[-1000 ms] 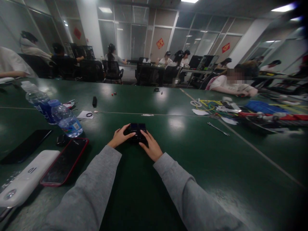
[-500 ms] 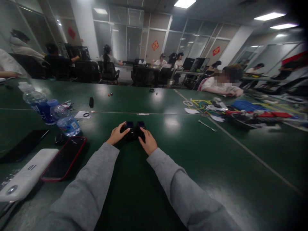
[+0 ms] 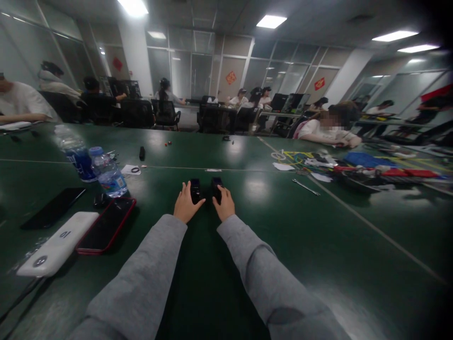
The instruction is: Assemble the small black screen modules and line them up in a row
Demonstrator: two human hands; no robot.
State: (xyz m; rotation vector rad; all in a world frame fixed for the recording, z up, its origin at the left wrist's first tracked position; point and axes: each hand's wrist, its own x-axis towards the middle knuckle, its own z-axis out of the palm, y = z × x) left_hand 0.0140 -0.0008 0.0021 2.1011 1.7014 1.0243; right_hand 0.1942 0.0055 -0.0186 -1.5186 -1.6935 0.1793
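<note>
Black left block (image 3: 195, 189) in left fingers (image 3: 199, 204), black right block (image 3: 216, 183) in right fingers (image 3: 225, 193), long axes roughly forward.

Two black devices (image 3: 195, 185) now parted (gap plainly wider).

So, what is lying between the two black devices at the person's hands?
In the head view, bare green tabletop shows between the left black device and the right black device; the left hand has its thumb near the gap's close end.
</note>
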